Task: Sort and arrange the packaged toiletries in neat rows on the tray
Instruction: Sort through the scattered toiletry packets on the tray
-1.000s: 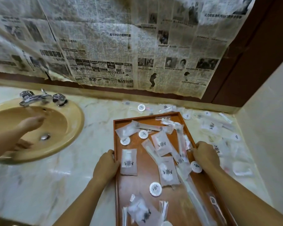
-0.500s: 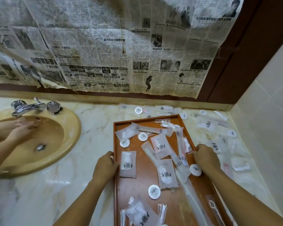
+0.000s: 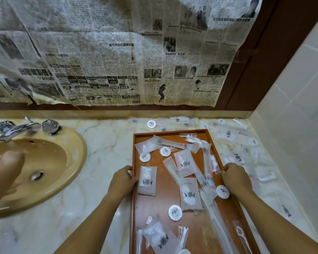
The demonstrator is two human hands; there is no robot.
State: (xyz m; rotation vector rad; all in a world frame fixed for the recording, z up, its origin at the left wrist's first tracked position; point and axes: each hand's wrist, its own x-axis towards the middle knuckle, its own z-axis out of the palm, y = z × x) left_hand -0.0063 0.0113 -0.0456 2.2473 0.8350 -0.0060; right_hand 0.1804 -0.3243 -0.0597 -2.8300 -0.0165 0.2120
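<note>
Fingers (image 3: 128,169) of the left hand (image 3: 122,182) curling over the rectangular brown wooden tray (image 3: 168,132)'s left rim, right hand (image 3: 236,177) clasping its right rim, clear-wrapped toiletry packets (image 3: 189,193) lying jumbled inside, pale marble counter (image 3: 103,149) lying bare leftward.

Two bare forearms show, uncovered from the wrist down to where the bottom of the picture cuts them off. Both are slim and smooth, broadening toward the elbow, and the wide lens stretches them long. The left hand (image 3: 122,180), at the left rim of the tray (image 3: 170,133), is bare, its knuckles a row of rounded bumps. The right hand (image 3: 236,177), at the tray's right rim, is bare too, with a broad back and faint creases at the wrist. The fingernails are too small and blurred to make out. Both wrists are narrow, with the bone showing slightly.
</note>
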